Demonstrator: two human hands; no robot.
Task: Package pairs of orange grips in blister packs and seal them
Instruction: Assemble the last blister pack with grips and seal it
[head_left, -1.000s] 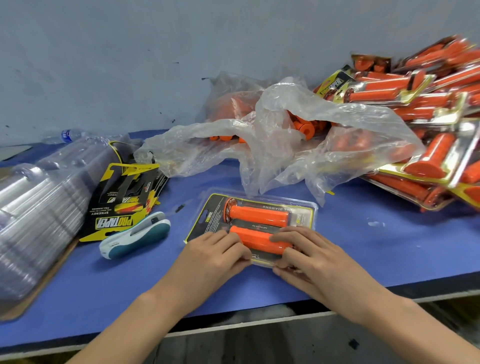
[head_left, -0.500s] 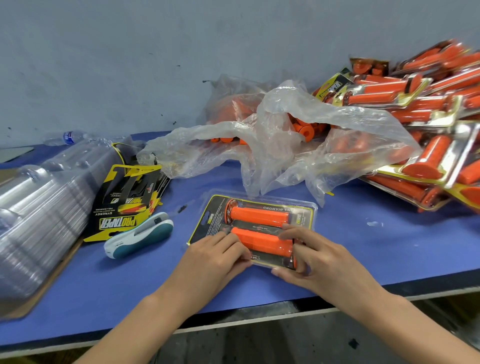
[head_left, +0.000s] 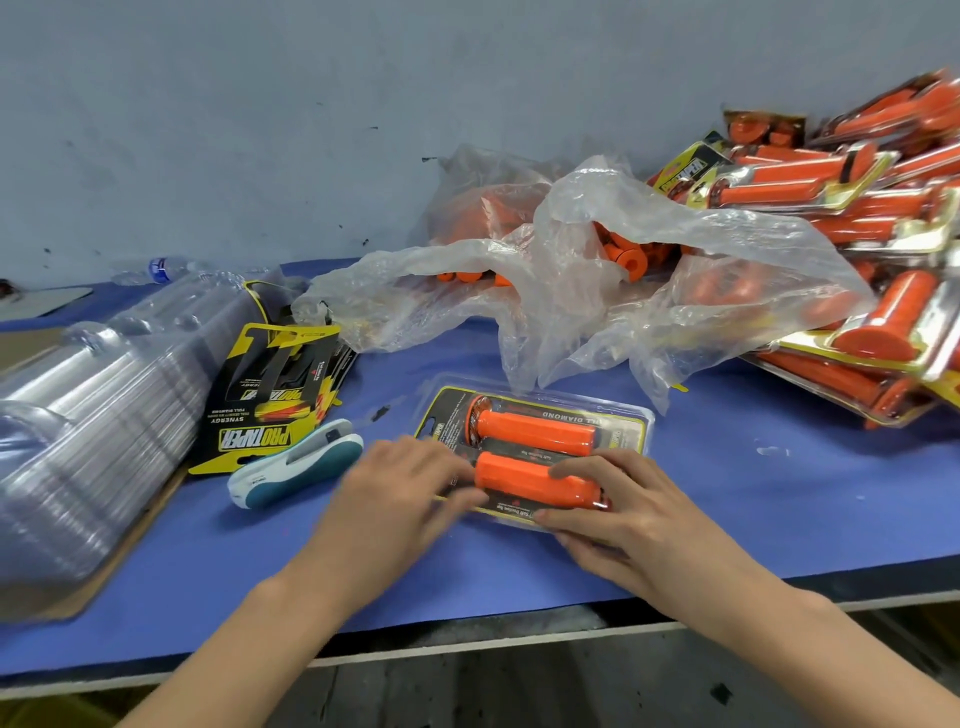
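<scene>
A: Where is the blister pack (head_left: 618, 423) found?

B: It lies flat on the blue desk (head_left: 779, 499), near the front edge, with bare surface left on its right up to the pile of finished packs (head_left: 857, 223). A narrow strip of desk is left between the hands and the front edge.

A: And the other sides?

B: The far edge is met by the loose lip of the plastic bag (head_left: 597, 291). To the left, a stapler (head_left: 296, 470) is seen just beside the left hand (head_left: 400, 493), with printed cards (head_left: 280, 410) and stacked clear shells (head_left: 104, 415) beyond it.

A: How are the grips laid?

B: The far grip (head_left: 535, 431) and the near grip (head_left: 524, 480) are set side by side in the pack, long axes running left to right, roughly along the desk's front edge. The far grip's flanged end is pointed left, toward the pack's hang-hole end.

A: The hands?

B: The left hand is blurred; its fingers are laid fairly straight on the pack's left part. The pack's near right part is pinched by the right hand (head_left: 628, 514), fingers curled over the near grip, thumb at the near edge.
</scene>
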